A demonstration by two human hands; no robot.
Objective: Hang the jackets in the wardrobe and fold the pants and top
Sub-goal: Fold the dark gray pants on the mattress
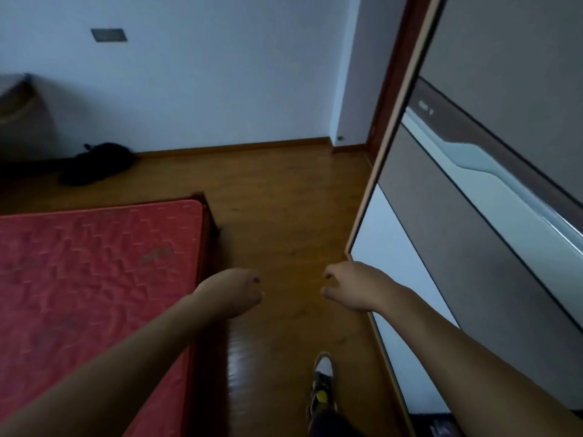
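Wardrobe (473, 216) on the right, its door edge just beside the right hand (353, 288). Wooden floor (284, 200) runs down the middle, red mattress (94, 279) on the left. No jackets, pants or top clearly in view. That dark heap (97, 162) by the far wall could be a garment or a bag, can't tell. Left hand (233, 294) and right hand are out front, each grip loosely curled on nothing. Likely fetching next: check the heap and lift any jacket by its collar.

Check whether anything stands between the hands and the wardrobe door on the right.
Nothing visible does. The right hand appears against the near edge of the wardrobe door, and only bare wooden floor separates the left hand from it. Both hands hold nothing.
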